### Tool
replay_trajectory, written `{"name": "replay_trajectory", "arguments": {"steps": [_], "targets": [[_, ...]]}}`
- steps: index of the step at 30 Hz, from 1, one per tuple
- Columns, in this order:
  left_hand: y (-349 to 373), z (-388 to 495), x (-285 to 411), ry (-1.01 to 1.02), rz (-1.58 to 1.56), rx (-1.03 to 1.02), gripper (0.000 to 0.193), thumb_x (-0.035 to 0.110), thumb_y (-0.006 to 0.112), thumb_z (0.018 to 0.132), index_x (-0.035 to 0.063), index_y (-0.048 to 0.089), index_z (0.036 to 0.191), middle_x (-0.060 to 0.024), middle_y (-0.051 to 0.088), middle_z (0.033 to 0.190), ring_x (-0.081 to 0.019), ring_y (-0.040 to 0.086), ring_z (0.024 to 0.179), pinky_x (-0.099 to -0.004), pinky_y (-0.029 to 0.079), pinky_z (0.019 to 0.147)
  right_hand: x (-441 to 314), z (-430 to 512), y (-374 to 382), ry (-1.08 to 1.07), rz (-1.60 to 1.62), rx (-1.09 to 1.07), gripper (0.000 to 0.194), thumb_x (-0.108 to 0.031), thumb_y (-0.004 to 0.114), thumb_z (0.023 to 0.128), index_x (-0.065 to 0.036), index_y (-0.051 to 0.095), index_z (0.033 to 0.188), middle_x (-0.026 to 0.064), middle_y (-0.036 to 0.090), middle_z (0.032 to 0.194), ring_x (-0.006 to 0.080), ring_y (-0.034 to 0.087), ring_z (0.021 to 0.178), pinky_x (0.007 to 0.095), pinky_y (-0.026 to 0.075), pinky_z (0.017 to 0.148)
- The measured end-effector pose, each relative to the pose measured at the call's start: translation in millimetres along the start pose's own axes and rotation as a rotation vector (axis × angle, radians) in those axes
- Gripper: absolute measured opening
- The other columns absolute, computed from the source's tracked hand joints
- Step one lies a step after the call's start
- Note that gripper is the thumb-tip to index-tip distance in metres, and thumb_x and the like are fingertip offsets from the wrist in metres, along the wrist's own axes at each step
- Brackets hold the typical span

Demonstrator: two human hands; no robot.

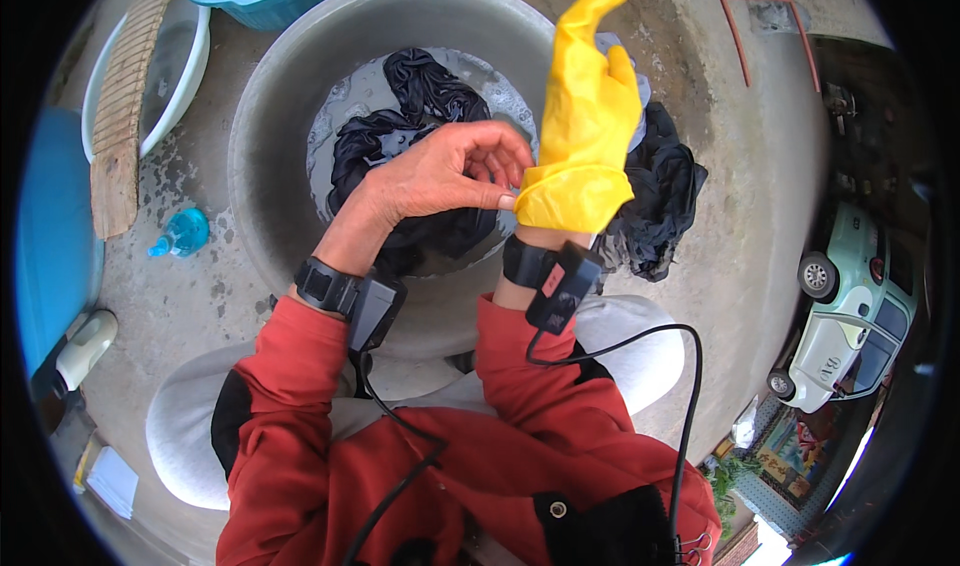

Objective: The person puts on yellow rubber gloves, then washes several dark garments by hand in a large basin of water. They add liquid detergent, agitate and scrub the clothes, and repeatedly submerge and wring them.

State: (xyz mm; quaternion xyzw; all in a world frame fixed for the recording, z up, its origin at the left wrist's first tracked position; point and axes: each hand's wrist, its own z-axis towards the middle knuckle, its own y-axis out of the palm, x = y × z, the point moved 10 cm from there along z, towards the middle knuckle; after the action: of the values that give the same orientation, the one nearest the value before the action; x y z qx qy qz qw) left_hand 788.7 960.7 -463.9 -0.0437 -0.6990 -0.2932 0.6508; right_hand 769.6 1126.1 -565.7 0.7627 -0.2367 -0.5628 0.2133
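My bare left hand pinches the folded cuff of a yellow rubber glove between thumb and fingers. That glove covers my right hand, which is raised over the right rim of a large metal basin. Its fingers point away from me, one long and bent at the tip, a shorter one apart from it; nothing shows in its grasp. Below my left hand, dark wet cloth lies in sudsy water in the basin. Part of the cloth is hidden by my left hand and forearm.
More dark cloth is heaped on the concrete right of the basin. At left are a wooden washboard across a white tub, and a blue bottle. A blue basin stands behind. A small car is at far right.
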Motion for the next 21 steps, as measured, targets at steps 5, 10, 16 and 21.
{"name": "replay_trajectory", "arguments": {"steps": [5,10,16,21], "targets": [[-17.0,0.1,-21.0,-0.056,0.036,0.203,0.019,0.005,0.071,0.094,0.0034,0.067,0.113,-0.0005,0.07,0.093,-0.0109,0.066,0.084,-0.0276,0.055,0.085,11.9,21.9,54.1,-0.045,-0.229,-0.118,0.032,-0.016,0.05,0.11,-0.004,0.054,0.14,0.0079,0.064,0.126,0.0203,0.062,0.11,0.0315,0.052,0.092],[-50.7,-18.2,-67.3,-0.309,0.03,0.455,0.019,0.006,0.067,0.097,0.0067,0.066,0.116,-0.0016,0.07,0.094,-0.0098,0.065,0.083,-0.0258,0.053,0.076,-22.6,21.7,105.6,-0.315,-1.011,-0.169,0.033,-0.021,0.05,0.11,-0.005,0.056,0.139,0.0078,0.064,0.127,0.0196,0.062,0.109,0.031,0.051,0.094],[-76.4,-34.1,-84.5,-0.359,0.048,0.517,0.016,0.012,0.063,0.102,0.0077,0.065,0.117,-0.0024,0.071,0.096,-0.0095,0.065,0.084,-0.0242,0.051,0.074,-19.1,20.9,132.6,-0.489,-1.206,-0.272,0.033,-0.02,0.056,0.107,-0.005,0.059,0.137,0.0092,0.066,0.127,0.022,0.064,0.111,0.0341,0.052,0.094],[-82.3,-34.6,-79.1,-0.354,0.003,0.496,0.012,0.014,0.063,0.102,0.0073,0.067,0.111,-0.0028,0.071,0.095,-0.0099,0.066,0.082,-0.024,0.053,0.075,-29.3,2.2,152.9,-0.605,-1.243,-0.368,0.034,-0.019,0.061,0.105,-0.005,0.061,0.136,0.0103,0.068,0.127,0.0241,0.066,0.113,0.0367,0.053,0.095]]}}
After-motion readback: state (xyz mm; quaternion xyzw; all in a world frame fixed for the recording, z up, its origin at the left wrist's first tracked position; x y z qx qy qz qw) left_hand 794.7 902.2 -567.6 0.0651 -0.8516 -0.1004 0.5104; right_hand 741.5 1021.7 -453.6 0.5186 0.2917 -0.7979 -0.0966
